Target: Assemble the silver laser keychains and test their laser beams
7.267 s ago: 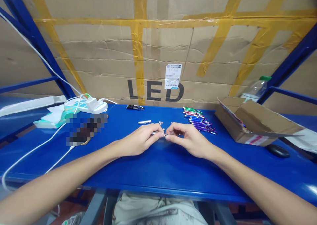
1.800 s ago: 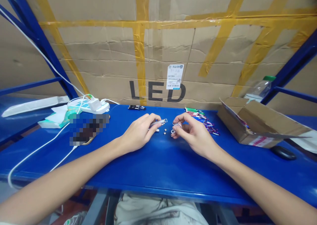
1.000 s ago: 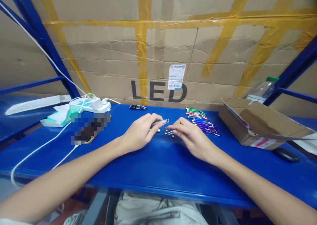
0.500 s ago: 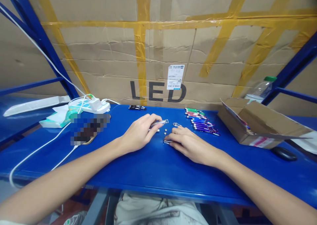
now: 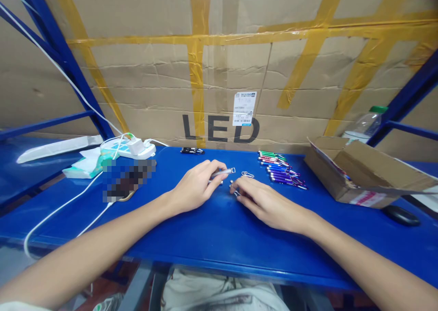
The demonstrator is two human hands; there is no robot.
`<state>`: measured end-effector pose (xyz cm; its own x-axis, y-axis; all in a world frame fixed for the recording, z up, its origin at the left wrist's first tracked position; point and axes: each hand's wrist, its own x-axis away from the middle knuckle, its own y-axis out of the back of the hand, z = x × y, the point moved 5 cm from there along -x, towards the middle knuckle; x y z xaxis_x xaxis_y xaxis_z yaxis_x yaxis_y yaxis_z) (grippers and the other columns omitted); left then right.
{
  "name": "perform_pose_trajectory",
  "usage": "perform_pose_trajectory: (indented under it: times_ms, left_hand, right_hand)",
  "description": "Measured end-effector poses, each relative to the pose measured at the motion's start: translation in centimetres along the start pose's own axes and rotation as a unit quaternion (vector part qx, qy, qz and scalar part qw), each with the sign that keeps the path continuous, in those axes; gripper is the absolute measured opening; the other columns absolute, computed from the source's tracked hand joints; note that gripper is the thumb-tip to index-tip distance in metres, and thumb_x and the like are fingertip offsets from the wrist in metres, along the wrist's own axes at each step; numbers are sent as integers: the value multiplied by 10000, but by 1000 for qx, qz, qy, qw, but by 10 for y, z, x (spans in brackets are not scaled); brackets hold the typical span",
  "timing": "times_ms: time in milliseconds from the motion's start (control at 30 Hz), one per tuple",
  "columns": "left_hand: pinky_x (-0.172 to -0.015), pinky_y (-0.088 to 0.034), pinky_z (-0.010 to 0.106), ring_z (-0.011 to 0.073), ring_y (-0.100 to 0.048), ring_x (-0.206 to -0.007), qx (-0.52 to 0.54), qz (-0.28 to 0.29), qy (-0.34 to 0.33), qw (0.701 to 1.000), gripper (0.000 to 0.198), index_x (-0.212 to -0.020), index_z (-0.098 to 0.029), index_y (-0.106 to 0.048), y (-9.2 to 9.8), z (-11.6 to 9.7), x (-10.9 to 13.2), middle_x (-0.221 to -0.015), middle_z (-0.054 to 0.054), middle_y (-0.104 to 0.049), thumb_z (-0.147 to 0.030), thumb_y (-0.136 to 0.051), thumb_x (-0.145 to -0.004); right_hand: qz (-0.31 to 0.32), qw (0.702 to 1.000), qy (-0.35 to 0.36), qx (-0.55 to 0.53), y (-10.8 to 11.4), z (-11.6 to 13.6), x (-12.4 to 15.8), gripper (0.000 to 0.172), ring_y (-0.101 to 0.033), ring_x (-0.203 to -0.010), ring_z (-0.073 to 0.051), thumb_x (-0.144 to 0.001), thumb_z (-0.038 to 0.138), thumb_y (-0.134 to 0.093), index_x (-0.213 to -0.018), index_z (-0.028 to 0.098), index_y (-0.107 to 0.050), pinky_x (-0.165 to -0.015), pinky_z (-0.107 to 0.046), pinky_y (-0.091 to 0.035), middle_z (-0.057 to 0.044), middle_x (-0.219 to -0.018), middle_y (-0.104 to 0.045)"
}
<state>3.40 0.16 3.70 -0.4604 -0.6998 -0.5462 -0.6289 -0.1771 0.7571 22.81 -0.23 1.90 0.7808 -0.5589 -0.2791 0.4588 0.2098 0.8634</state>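
At frame centre, the left hand (image 5: 195,187) grasped a silver metal tube (image 5: 226,171); right of it, the right hand (image 5: 262,201) touched a small silver metal piece (image 5: 237,193), grip unclear.

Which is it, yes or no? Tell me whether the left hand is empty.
No, the left hand grips a slim silver tube, whose looped end sticks out of the grip.

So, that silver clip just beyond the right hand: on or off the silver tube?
Off: the silver clip lies apart on the table; nothing visibly hangs from the silver tube in the left hand.
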Motion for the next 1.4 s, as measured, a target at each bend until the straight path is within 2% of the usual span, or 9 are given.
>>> perform_pose_trajectory:
  times_ms: [133, 267, 400, 467, 567, 800, 933, 1133, 1400]
  left_hand:
    - [-882, -522, 350, 207, -676, -947, 1, 3, 3, 1000, 232, -1214, -221, -619, 0, 0, 0, -1097, 63, -719, -388, -483, -1127]
    - [-886, -523, 351, 210, -677, -954, -1, 6, 3, 1000, 234, -1215, -221, -617, 0, 1, 0, -1098, 63, -719, -391, -482, -1126]
    - [-878, -527, 345, 210, -684, -947, -2, 5, 2, 1000, 229, -1222, -228, -618, 0, 2, 0, -1092, 59, -722, -388, -489, -1122]
    - [-874, -530, 343, 209, -687, -944, -2, 5, 2, 1000, 232, -1225, -230, -619, 0, 2, 0, -1094, 58, -722, -391, -488, -1121]
    - [-880, -530, 345, 212, -689, -960, -4, 6, 2, 1000, 237, -1227, -229, -618, -1, 2, 0, -1104, 60, -721, -397, -489, -1122]
    - [-875, -524, 344, 206, -676, -938, 0, 5, 1, 1000, 238, -1217, -224, -622, -1, 2, 0, -1094, 59, -718, -398, -491, -1123]
    - [-872, -529, 344, 210, -683, -938, -4, 8, -1, 1000, 241, -1219, -227, -622, -1, 3, 0, -1093, 61, -723, -400, -485, -1122]
    - [-867, -532, 343, 214, -686, -941, -4, 9, 0, 1000, 239, -1223, -230, -619, -1, 2, 0, -1089, 62, -725, -398, -484, -1120]
    - [-866, -522, 343, 213, -677, -947, 0, 13, 2, 1000, 239, -1218, -224, -618, -1, 1, 0, -1082, 59, -723, -394, -478, -1123]
  right_hand:
    - [-14, 999, -17, -29, 1, -3, 0, 66, -618, -910, -203, -1085, 174, -515, -1074, 238, -525, -835, -346, -509, -51, -1061, -656]
    - [-5, 1000, -22, -16, 2, -2, 0, 157, -574, -793, -184, -1077, 194, -555, -935, 239, -503, -738, -316, -471, -11, -917, -629]
    - [-2, 1000, 0, -8, 2, -1, 1, 61, -649, -956, -223, -1099, 208, -529, -1088, 236, -582, -843, -355, -516, -60, -1073, -682]
    - [10, 1000, 16, 11, 1, 1, 1, 138, -661, -1041, -245, -1116, 223, -498, -1190, 239, -613, -901, -379, -525, -83, -1140, -683]
    - [35, 998, 18, 47, 0, 0, 0, 210, -642, -913, -227, -1137, 259, -460, -1062, 227, -653, -803, -348, -513, -63, -1000, -651]
    - [10, 999, -7, 47, 2, -1, -2, 315, -573, -759, -192, -1161, 291, -403, -876, 229, -524, -717, -321, -431, -27, -857, -627]
    - [11, 999, -22, 39, 2, -1, -1, 301, -562, -709, -181, -1161, 276, -375, -897, 234, -513, -681, -310, -407, -20, -833, -636]
    - [37, 997, -28, 54, -1, -2, -1, 209, -632, -772, -201, -1153, 250, -396, -1032, 231, -566, -707, -316, -421, -39, -894, -681]
    - [19, 999, -15, 26, 2, 2, 0, 178, -579, -803, -200, -1142, 257, -419, -976, 244, -482, -744, -332, -452, -32, -935, -632]
